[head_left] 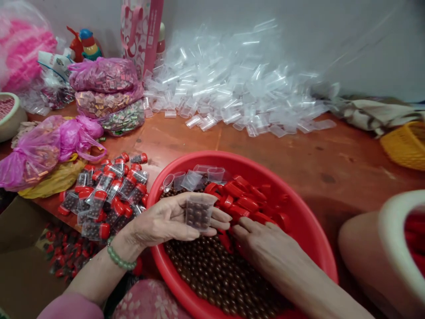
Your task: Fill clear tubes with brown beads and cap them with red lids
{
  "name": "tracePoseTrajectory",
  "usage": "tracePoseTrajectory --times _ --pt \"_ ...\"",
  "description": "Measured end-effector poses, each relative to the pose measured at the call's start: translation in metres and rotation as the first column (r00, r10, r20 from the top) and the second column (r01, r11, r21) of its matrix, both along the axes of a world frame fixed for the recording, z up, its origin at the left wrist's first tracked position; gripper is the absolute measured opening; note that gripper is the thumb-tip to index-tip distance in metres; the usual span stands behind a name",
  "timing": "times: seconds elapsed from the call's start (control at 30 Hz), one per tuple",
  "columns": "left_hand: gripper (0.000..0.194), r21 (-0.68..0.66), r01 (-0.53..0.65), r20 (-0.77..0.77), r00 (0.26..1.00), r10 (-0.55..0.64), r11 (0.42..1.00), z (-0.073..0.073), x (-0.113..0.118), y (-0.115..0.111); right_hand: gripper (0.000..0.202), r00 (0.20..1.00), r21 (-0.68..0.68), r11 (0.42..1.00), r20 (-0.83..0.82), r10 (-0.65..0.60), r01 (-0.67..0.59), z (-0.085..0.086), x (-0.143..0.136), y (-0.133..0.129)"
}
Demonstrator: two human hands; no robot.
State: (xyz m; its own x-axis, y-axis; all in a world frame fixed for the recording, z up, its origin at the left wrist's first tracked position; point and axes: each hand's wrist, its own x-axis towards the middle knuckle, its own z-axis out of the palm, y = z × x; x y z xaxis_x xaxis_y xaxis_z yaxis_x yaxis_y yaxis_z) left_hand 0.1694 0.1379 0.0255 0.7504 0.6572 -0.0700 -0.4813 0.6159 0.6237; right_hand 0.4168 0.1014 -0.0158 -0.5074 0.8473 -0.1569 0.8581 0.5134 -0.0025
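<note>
Over a red basin [320, 248], my left hand [175, 219] holds a clear plastic container [199, 212] filled with round brown balls. That container has no cap on it. My right hand [262, 241] reaches down among the red caps [247, 204] at the basin's right side; its fingertips are partly hidden, and whether they grip a cap cannot be seen. Many loose brown balls [212, 274] fill the lower part of the basin. Several clear containers [192, 179] lie at its far edge.
Filled, red-capped containers [106, 190] are heaped left of the basin, near pink bags [43, 141]. Clear containers [239, 88] are piled against the wall. A large pale-rimmed tub [388, 221] and yellow basket [405, 144] stand right. More capped containers [66, 254] lie lower left.
</note>
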Motion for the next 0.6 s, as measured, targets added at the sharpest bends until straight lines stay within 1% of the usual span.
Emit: tracePoseTrajectory --times 0.03,0.1,0.13,0.17,0.2,0.23,0.27,0.3,0.33,0.37,0.4,0.43,0.47,0.53,0.6 --pt "0.045 0.021 -0.013 -0.034 0.999 0.014 1.000 0.001 0.002 -0.002 0.028 0.998 -0.004 1.000 -0.053 -0.016 0.016 0.003 0.003 -0.001" --pt "0.031 0.095 -0.073 -0.170 0.981 0.089 0.993 0.004 0.007 -0.006 0.026 0.965 -0.028 0.996 -0.247 -0.088 0.083 0.013 0.009 -0.003" --pt "0.025 0.149 -0.095 -0.241 0.962 0.129 0.984 0.006 0.010 -0.008 0.023 0.914 -0.049 0.989 -0.376 -0.150 0.142 0.020 0.011 -0.003" --pt "0.022 0.203 -0.103 -0.296 0.942 0.161 0.974 0.009 0.012 -0.011 0.019 0.830 -0.087 0.972 -0.508 -0.231 0.218 0.028 0.012 -0.004" --pt "0.020 0.251 -0.106 -0.327 0.926 0.187 0.962 0.012 0.014 -0.013 0.018 0.712 -0.151 0.943 -0.623 -0.323 0.296 0.036 0.011 -0.004" --pt "0.019 0.284 -0.103 -0.339 0.919 0.201 0.953 0.015 0.016 -0.015 0.019 0.563 -0.229 0.899 -0.714 -0.416 0.373 0.043 0.009 -0.004" --pt "0.018 0.301 -0.099 -0.339 0.918 0.204 0.949 0.018 0.017 -0.016 0.021 0.398 -0.336 0.846 -0.769 -0.500 0.414 0.049 0.006 -0.003" --pt "0.018 0.303 -0.094 -0.337 0.920 0.199 0.948 0.020 0.019 -0.017 0.023 0.233 -0.444 0.793 -0.791 -0.566 0.417 0.053 0.002 -0.003" --pt "0.018 0.297 -0.091 -0.345 0.918 0.196 0.950 0.022 0.020 -0.018 0.025 0.083 -0.543 0.746 -0.785 -0.614 0.387 0.056 -0.003 -0.002" --pt "0.018 0.286 -0.082 -0.363 0.913 0.187 0.955 0.023 0.021 -0.019 0.026 -0.036 -0.621 0.711 -0.761 -0.648 0.330 0.057 -0.007 -0.001" --pt "0.019 0.274 -0.066 -0.380 0.909 0.171 0.960 0.024 0.023 -0.020 0.027 -0.125 -0.671 0.690 -0.736 -0.666 0.271 0.057 -0.011 -0.001" --pt "0.020 0.259 -0.050 -0.391 0.908 0.152 0.965 0.024 0.024 -0.022 0.028 -0.186 -0.698 0.681 -0.716 -0.673 0.219 0.057 -0.015 0.000" --pt "0.021 0.248 -0.043 -0.394 0.908 0.142 0.968 0.024 0.026 -0.023 0.029 -0.228 -0.708 0.681 -0.705 -0.671 0.184 0.057 -0.017 0.001" --pt "0.023 0.234 -0.037 -0.386 0.914 0.128 0.971 0.021 0.029 -0.026 0.028 -0.281 -0.701 0.695 -0.707 -0.650 0.157 0.056 -0.019 0.001" --pt "0.024 0.217 -0.028 -0.369 0.923 0.109 0.976 0.017 0.032 -0.028 0.026 -0.309 -0.682 0.714 -0.721 -0.621 0.158 0.056 -0.020 -0.001"
